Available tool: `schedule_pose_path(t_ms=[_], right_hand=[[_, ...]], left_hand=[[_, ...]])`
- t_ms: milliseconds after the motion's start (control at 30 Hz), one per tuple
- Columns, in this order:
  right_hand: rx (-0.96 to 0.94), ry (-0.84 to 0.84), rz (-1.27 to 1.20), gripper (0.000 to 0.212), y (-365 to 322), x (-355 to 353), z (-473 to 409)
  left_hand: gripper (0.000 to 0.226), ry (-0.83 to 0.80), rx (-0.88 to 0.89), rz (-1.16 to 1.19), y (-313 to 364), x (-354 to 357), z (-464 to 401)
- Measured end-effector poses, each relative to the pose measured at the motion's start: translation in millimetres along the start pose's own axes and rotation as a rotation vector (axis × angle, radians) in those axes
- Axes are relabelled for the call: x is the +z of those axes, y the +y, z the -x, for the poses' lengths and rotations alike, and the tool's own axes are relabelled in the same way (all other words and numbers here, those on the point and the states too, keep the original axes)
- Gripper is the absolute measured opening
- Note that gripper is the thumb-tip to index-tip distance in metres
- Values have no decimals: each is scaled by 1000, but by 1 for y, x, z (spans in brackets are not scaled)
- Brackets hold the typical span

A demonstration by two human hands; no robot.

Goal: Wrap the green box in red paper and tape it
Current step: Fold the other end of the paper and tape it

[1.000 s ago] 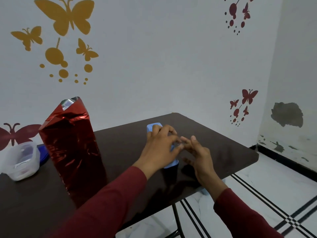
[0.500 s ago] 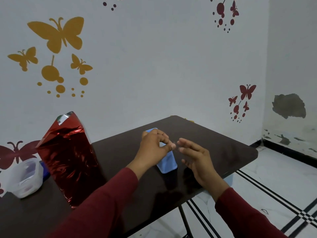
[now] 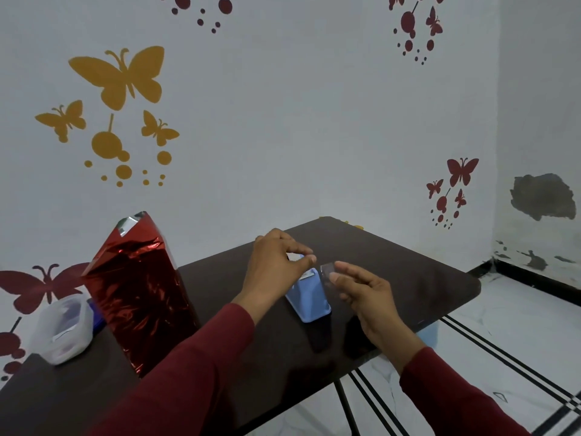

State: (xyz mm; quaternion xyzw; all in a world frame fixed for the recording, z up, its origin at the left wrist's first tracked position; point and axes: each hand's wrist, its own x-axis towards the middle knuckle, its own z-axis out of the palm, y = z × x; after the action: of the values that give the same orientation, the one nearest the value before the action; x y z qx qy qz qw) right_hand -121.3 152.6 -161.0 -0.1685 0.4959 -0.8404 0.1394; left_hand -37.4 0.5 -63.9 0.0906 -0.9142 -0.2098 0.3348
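Taping stage, judged from the scene. The box wrapped in red paper (image 3: pixel 138 291) stands upright on the left part of the dark table (image 3: pixel 408 272), its top end not yet closed, beside a translucent plastic container (image 3: pixel 64 328). The left hand (image 3: pixel 276 262) rests on top of a blue tape dispenser (image 3: pixel 309 297) near the table's middle, thumb and forefinger pinched at its top edge, steadying it. The right hand (image 3: pixel 361 291) pinches a short clear tape strip (image 3: pixel 327 269) just beside the dispenser, apparently free of the roll. The next move calls for carrying the strip across to the wrapped box, well apart to the left, and pressing it over a loose fold without letting the tape curl onto itself.
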Motion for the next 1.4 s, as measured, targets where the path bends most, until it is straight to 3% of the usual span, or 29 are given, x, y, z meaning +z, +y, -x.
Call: schedule_pose_path(t_ms=[167,333,467,633,767,933,1000,1067,1167,1267,1333,1400], right_hand=[[8,-10,29,31,-8,4,9],[-36,-21,-17,31,-27,38,19],[-74,-129,-14,34,-44,89,30],[-101,-283,3,42,-53,163,36],[-138,-283,80,52,-50,217,31],[-41,-263,229,73,-40,267,13],[82,-267,206,80,-38,281,9],[223,-281,149,82,-37,291,7],[357,-310,69,56,-41,299,11],[387,-333,79,23,-48,300,15],[394,-336,96,14,-47,299,13],[392,-337,113,12,-46,297,11]], left_hand=[[11,-77,17,-32,-4,-22,13],[13,48,100,-17,-2,-74,24],[15,76,200,-110,0,-133,39],[21,176,121,-243,-22,-203,50],[38,252,38,-339,-44,-246,52],[98,-20,-246,-337,-72,-272,51],[89,-102,-247,-313,-79,-273,47],[66,-125,-186,-300,-81,-277,40],[41,-46,-105,-208,-78,-286,29],[34,76,-80,-98,-74,-290,23],[47,83,-96,-37,-73,-289,23],[75,-21,-182,-65,-74,-284,23]])
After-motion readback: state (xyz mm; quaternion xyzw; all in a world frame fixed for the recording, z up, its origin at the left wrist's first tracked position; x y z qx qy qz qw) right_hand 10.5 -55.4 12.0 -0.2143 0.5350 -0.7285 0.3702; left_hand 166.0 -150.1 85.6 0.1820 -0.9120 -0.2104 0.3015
